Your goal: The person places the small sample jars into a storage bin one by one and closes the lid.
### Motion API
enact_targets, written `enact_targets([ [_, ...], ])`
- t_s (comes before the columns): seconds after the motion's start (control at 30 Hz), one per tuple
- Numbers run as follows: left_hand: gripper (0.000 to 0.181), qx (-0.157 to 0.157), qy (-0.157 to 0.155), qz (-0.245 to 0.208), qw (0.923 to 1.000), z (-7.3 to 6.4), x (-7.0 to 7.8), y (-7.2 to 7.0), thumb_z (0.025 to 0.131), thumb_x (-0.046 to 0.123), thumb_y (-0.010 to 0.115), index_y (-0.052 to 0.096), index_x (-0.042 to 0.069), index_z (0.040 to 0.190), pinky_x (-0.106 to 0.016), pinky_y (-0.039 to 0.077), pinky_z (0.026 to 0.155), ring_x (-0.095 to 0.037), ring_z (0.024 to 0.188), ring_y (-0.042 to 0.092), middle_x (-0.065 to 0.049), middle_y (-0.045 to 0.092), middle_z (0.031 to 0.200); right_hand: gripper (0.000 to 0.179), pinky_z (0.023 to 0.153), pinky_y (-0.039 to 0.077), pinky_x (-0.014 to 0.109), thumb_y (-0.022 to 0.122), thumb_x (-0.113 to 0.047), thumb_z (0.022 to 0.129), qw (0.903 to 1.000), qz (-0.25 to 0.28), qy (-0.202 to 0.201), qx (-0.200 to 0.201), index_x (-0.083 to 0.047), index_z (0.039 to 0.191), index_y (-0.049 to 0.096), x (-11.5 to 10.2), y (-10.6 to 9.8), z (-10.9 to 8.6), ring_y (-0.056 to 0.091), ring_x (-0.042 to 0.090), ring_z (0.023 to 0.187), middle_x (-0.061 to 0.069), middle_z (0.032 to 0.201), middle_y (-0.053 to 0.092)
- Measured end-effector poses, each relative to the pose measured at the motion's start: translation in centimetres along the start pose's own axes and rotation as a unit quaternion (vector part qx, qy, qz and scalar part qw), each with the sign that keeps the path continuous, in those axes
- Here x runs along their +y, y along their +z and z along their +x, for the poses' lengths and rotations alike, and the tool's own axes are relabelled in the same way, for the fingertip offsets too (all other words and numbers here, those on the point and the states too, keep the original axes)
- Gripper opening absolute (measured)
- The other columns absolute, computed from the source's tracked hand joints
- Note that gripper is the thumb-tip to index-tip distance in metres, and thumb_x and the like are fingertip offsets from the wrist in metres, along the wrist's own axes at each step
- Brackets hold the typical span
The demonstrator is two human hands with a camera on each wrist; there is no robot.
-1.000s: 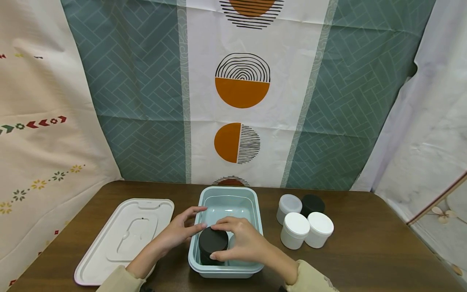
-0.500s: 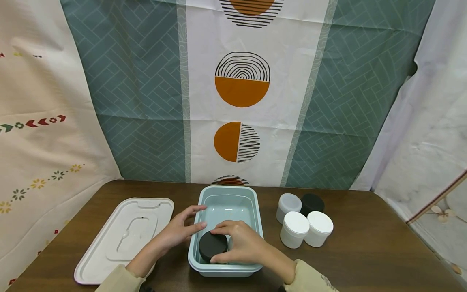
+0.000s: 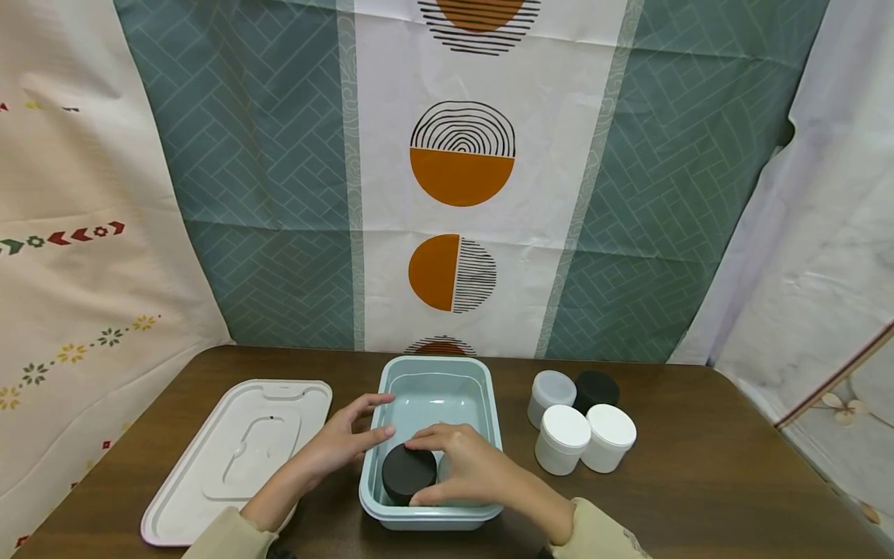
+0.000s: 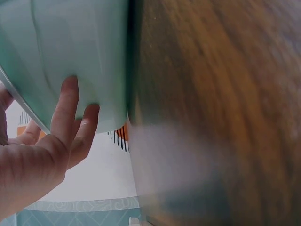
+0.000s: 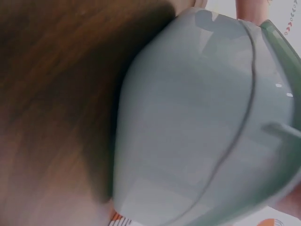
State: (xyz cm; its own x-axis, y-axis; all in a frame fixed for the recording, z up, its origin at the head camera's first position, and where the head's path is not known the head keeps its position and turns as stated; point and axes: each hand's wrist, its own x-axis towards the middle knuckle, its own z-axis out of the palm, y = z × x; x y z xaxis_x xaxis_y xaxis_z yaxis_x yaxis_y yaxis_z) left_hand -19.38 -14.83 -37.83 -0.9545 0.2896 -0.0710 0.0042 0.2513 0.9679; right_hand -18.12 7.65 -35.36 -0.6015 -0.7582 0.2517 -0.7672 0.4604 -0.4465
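Well, both my hands are at the blue tub

Brown wood spreads across the table (image 3: pixel 712 473), with patterned cloth (image 3: pixel 279 155) hanging behind it. On it the pale blue tub (image 3: pixel 433 515) sits lengthwise before me, a glossy, round-cornered oblong with a wide rim. To its left lies the white lid (image 3: pixel 237 458), flat, with a raised panel in its middle.

My forearms come in from the near edge in pale sleeves (image 3: pixel 604 529) and slant toward each other. My left hand (image 3: pixel 344 436) grips the tub's left side: index finger and thumb reach over the rim, spread well apart, while two more fingers (image 4: pixel 66 108) rest against the outer wall. My right hand (image 3: pixel 468 463) reaches over the tub from the right, knuckles up, thumb nearest me and fingers on the far side, parted only by the width of the black jar (image 3: pixel 408 472) pinched between them.

That jar is in the tub's near left corner, close to the left wall. It is round, matt and dark, its flat top facing up; my hand and the rim hide its lower part. Four similar jars (image 3: pixel 563 436) stand clustered to the tub's right: two white, one cloudy white, one black.
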Motion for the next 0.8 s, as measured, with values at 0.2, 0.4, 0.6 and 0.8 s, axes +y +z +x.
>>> enact_targets([
  [0.2, 0.057, 0.002, -0.001, -0.001, 1.0000, 0.0, 0.0, 0.1, 0.086, 0.027, 0.064, 0.040, 0.008, 0.134, -0.043, 0.052, 0.071, -0.038, 0.114, 0.047, -0.026, 0.035, 0.135, 0.058, 0.093, 0.042, 0.031, 0.075, -0.038, 0.073, 0.9988, 0.044, 0.016, 0.015, -0.005, 0.118, 0.060, 0.2, -1.7, -1.1, 0.052, 0.014, 0.113, 0.001, 0.119, 0.059],
  [0.4, 0.056, 0.007, 0.001, 0.002, 1.0000, 0.0, 0.1, 0.0, 0.086, 0.025, 0.064, 0.041, 0.007, 0.133, -0.044, 0.052, 0.071, -0.037, 0.113, 0.048, -0.027, 0.037, 0.134, 0.055, 0.090, 0.045, 0.034, 0.077, -0.033, 0.072, 0.9972, 0.039, 0.003, 0.063, -0.003, 0.115, 0.062, 1.0, -3.4, -2.7, 0.055, 0.017, 0.110, 0.003, 0.116, 0.061],
  [0.6, 0.055, 0.010, -0.007, -0.001, 0.9999, 0.0, 0.1, 0.0, 0.085, 0.024, 0.065, 0.042, 0.009, 0.133, -0.045, 0.052, 0.072, -0.037, 0.113, 0.048, -0.025, 0.037, 0.135, 0.056, 0.087, 0.047, 0.035, 0.078, -0.034, 0.071, 0.9930, 0.034, 0.040, 0.106, -0.004, 0.115, 0.062, 2.4, -5.3, -4.8, 0.056, 0.018, 0.107, 0.004, 0.115, 0.061],
  [0.8, 0.056, 0.005, -0.002, 0.001, 1.0000, 0.0, 0.1, -0.1, 0.085, 0.025, 0.065, 0.041, 0.007, 0.133, -0.045, 0.052, 0.072, -0.039, 0.114, 0.047, -0.027, 0.036, 0.135, 0.053, 0.087, 0.046, 0.033, 0.078, -0.030, 0.071, 0.9861, 0.018, 0.064, 0.152, -0.006, 0.115, 0.062, 4.2, -7.1, -7.4, 0.055, 0.020, 0.108, 0.002, 0.114, 0.062],
])
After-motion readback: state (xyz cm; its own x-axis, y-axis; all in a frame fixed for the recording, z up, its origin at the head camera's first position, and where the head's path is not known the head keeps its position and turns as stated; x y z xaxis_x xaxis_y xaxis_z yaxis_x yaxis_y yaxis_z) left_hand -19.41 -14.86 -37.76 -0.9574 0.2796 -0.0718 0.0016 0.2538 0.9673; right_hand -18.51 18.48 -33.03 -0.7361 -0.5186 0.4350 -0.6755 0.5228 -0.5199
